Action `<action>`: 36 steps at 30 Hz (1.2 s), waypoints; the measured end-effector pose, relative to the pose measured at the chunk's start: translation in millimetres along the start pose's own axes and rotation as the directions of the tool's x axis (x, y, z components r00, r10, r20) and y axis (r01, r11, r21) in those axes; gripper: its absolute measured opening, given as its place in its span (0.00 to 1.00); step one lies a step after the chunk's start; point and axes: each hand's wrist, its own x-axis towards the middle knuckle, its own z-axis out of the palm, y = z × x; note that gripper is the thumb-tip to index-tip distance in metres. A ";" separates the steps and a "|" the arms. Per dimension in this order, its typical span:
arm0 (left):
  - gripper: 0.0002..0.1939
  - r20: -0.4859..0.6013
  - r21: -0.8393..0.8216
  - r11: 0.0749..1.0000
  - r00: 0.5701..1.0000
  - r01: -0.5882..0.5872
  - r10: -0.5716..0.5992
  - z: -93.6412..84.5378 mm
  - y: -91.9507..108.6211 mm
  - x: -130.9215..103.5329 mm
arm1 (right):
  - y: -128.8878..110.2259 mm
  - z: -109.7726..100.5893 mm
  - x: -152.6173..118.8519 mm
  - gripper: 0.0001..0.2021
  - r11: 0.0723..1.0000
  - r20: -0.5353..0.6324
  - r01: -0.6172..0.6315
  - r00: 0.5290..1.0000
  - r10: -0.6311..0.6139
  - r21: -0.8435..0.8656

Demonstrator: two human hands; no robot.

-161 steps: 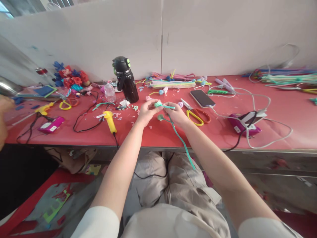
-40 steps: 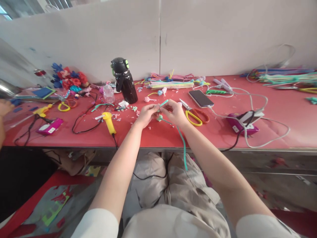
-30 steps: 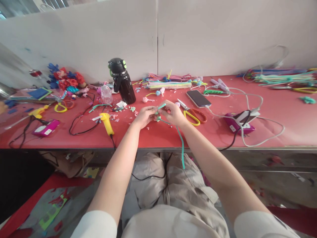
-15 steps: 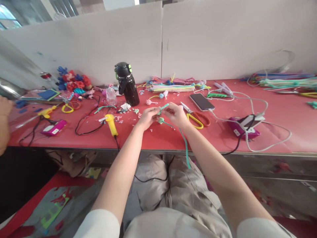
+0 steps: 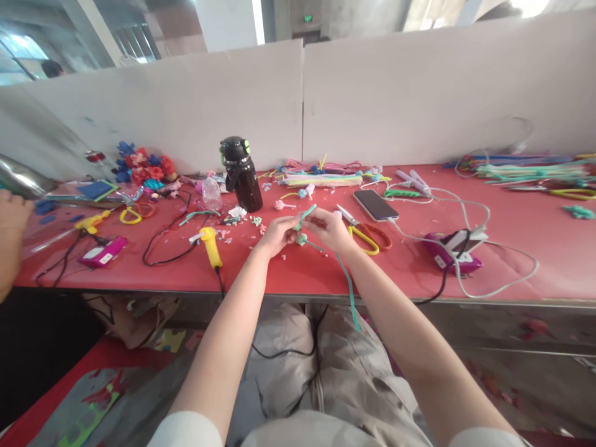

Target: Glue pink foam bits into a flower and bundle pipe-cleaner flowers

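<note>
My left hand has its fingers closed on a small green piece of pipe cleaner above the red table. Close on its right, my right hand pinches the same green pipe cleaner, whose long tail hangs past the table's front edge. A short green end sticks up between the two hands. Just under the fingers lies a small green knotted piece with a thin stem. Yellow-and-orange-handled scissors lie right of my right hand.
A black bottle stands behind my hands. A yellow glue gun lies left, a phone and purple power strip right. Pipe cleaner bundles lie at the back. Another person's hand is at the far left.
The camera view has tilted up, so the table and hands sit lower in the picture. Both hands keep hold of the green pipe cleaner with little movement.
</note>
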 end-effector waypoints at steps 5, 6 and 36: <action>0.25 0.003 0.050 0.999 1.000 -0.010 0.010 -1.2 4.5 -4.9 | -4.7 3.4 3.0 0.16 0.999 -0.027 -0.028 0.999 0.028 0.028; 0.26 0.003 0.059 0.998 1.000 -0.012 0.012 -1.6 5.8 -5.9 | -5.5 4.6 3.7 0.17 0.999 -0.027 -0.022 0.999 0.023 0.033; 0.27 -0.092 0.184 0.963 0.972 -0.195 0.215 -6.2 1.1 -3.1 | 2.8 7.7 11.1 0.22 0.988 -0.135 -0.095 0.985 0.111 0.119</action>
